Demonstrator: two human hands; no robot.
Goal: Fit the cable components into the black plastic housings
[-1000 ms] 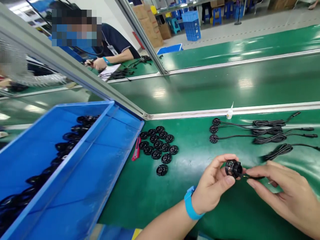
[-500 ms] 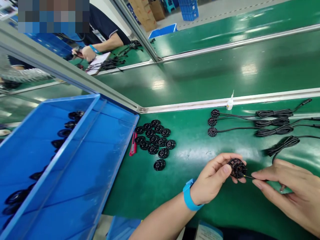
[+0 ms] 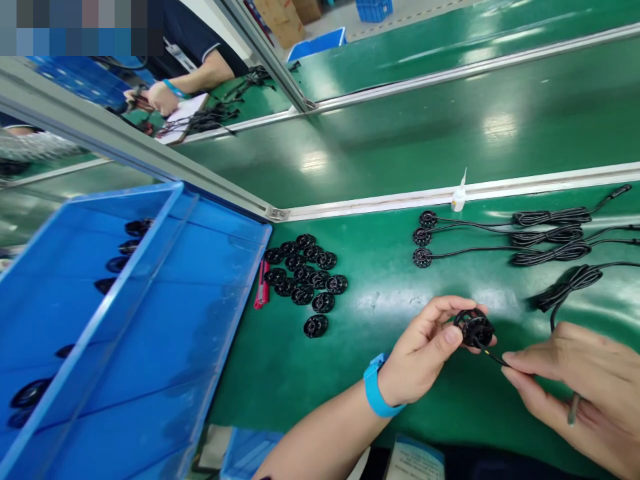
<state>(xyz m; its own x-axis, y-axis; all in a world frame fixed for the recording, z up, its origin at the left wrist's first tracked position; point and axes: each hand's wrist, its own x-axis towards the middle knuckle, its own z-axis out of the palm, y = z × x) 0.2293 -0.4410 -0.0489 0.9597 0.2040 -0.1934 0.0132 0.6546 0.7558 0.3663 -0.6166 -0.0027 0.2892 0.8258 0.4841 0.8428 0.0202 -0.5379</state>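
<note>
My left hand (image 3: 425, 350) is closed around a black round slotted plastic part (image 3: 474, 328), thumb on its near side and fingers behind it. A thin black cable (image 3: 494, 358) with a small yellow mark runs out of this part. My right hand (image 3: 575, 383) pinches the cable between thumb and forefinger, a short way from the part. A thin greyish rod end (image 3: 573, 408) sticks out under the curled fingers of that hand; what it belongs to is hidden. Beyond my right hand lies a bundled black cable (image 3: 567, 287), with one strand leading down behind the fingers.
Several similar round parts (image 3: 303, 275) lie left of my hands, beside a red cutter (image 3: 261, 285). Three cabled parts (image 3: 423, 257) lie at the back right, near a small white bottle (image 3: 459, 195). A blue bin (image 3: 220, 267) stands left. Another person's hand (image 3: 163, 99) works across the frame.
The round part has tilted in my left hand, showing more of its side. My right hand has shifted slightly down, still pinching the cable. The whole view has moved a little.
</note>
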